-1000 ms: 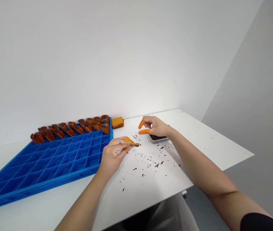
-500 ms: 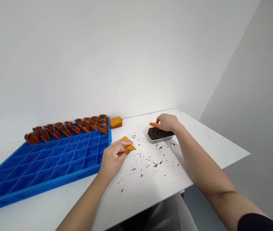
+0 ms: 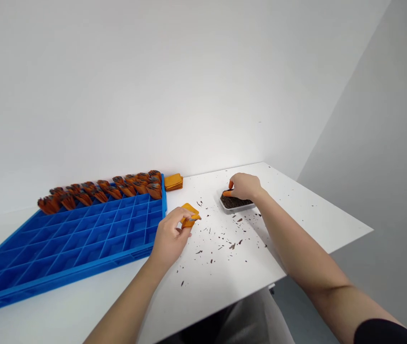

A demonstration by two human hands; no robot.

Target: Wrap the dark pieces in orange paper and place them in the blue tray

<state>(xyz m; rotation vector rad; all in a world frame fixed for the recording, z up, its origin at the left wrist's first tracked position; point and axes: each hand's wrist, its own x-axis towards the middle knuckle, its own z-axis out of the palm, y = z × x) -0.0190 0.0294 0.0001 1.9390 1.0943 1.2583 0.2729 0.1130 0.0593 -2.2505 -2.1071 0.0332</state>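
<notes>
My left hand [image 3: 172,230] is closed in a pinch on a small orange packet [image 3: 189,220], whose flaps stand apart. A thin greyish edge shows at its right side. Further right, my right hand [image 3: 245,186] reaches into a shallow clear plastic container [image 3: 232,209] filled with dark brown strips [image 3: 238,200] in tight rows. Orange finger covers are on its thumb and index finger. These two digits close around the strips at the container's left end; the other fingers are hidden behind the hand.
A blue divided tray [image 3: 92,234] lies on the left, with bundles of filled orange packets [image 3: 128,188] in its back rows. A stack of flat orange packets [image 3: 173,182] sits beside its far corner. Dark crumbs [image 3: 232,246] are scattered over the white table [image 3: 203,296], against a wall.
My right hand has lowered and shifted slightly left, its thumb and index finger now down at the strips. The packet in my left hand has tilted, its flaps spread wider.
</notes>
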